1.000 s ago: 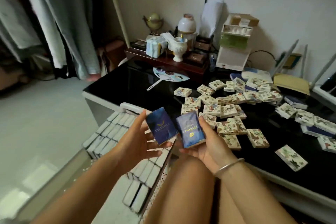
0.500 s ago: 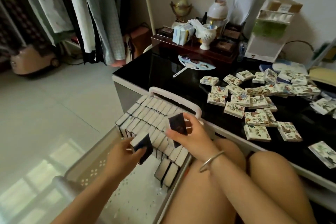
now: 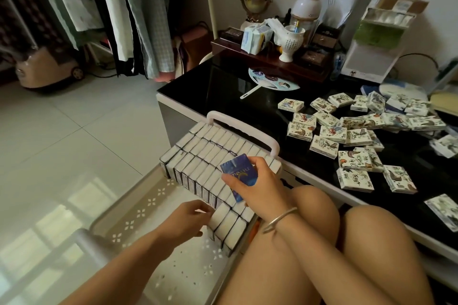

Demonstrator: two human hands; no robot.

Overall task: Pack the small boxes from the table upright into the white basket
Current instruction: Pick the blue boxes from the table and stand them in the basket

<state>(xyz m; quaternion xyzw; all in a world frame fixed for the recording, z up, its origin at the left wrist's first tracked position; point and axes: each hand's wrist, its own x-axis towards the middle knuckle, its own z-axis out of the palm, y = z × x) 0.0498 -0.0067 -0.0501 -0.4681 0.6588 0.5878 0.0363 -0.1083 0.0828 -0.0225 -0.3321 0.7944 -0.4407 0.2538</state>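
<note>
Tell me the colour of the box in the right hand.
Dark blue box, pale lettering, gripped by the right hand; head view.

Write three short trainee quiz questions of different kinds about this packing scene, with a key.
1. True or false: the right hand holds a blue box.
2. Where is the left hand? A) on the black table B) in the white basket, at the packed boxes C) holding the paper fan
3. Fill in: the loose boxes on the black table lie ____.

Key: 1 true; 2 B; 3 flat
</note>
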